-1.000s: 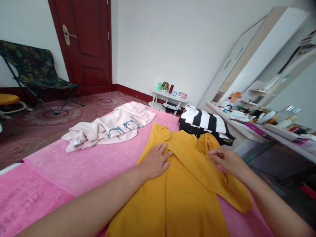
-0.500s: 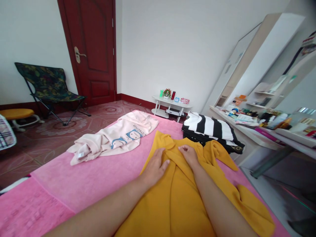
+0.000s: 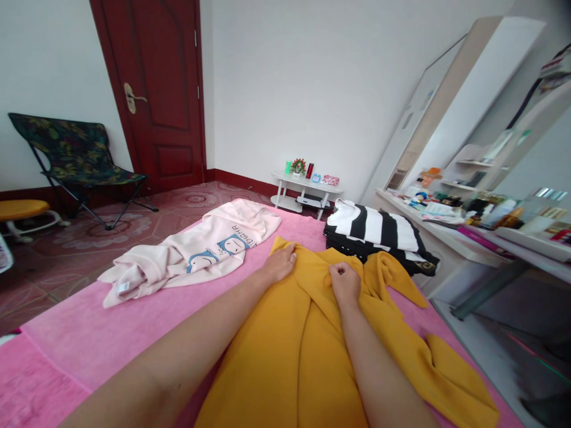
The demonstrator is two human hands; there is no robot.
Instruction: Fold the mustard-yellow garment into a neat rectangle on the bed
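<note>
Stretching lengthwise away from the viewer, a yellow garment (image 3: 285,356) lies on pink bedding (image 3: 129,315). The left hand (image 3: 280,263) has fingers bent at its far left corner; the right hand (image 3: 346,283), nearer the sleeve (image 3: 439,371), has fingers curled nearly closed. Neither grip is certain.

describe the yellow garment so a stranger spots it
Find the wide pink cloth. On it, beneath the left hand and right hand, lies a mustard yellow garment. Unlike the printed pale pink garment and black and white striped garment, it is one colour.
</note>
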